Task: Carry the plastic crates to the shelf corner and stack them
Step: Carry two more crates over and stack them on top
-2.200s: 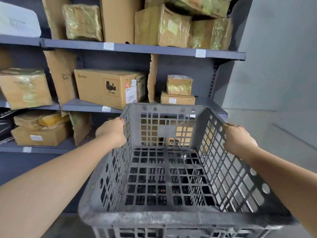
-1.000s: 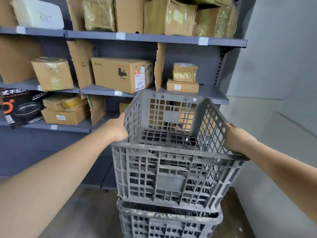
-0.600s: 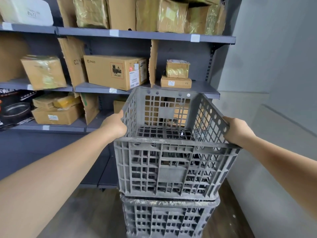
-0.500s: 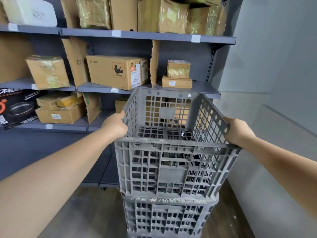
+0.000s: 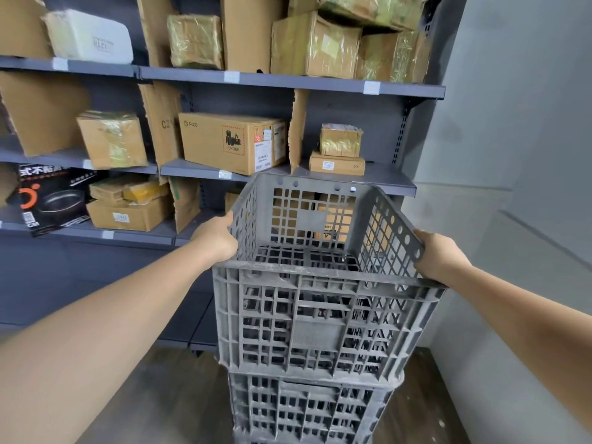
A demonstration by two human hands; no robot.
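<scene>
Gripping top crate (image 5: 320, 318) rims, left hand (image 5: 217, 240), right hand (image 5: 440, 254), box (image 5: 230, 142) reading "PICO", "UN 3481"

Cardboard boxes crowd the dark shelves: a PICO box (image 5: 231, 142) on the middle shelf, just beside an upright cardboard divider (image 5: 297, 129); right of it a small wrapped box (image 5: 341, 140) rests on a flat box (image 5: 337, 163); a white case (image 5: 91, 38) lies top left; a pan carton (image 5: 51, 200) leans lower left; wood floor (image 5: 166, 398) below; grey wall (image 5: 519, 123) at right.
</scene>
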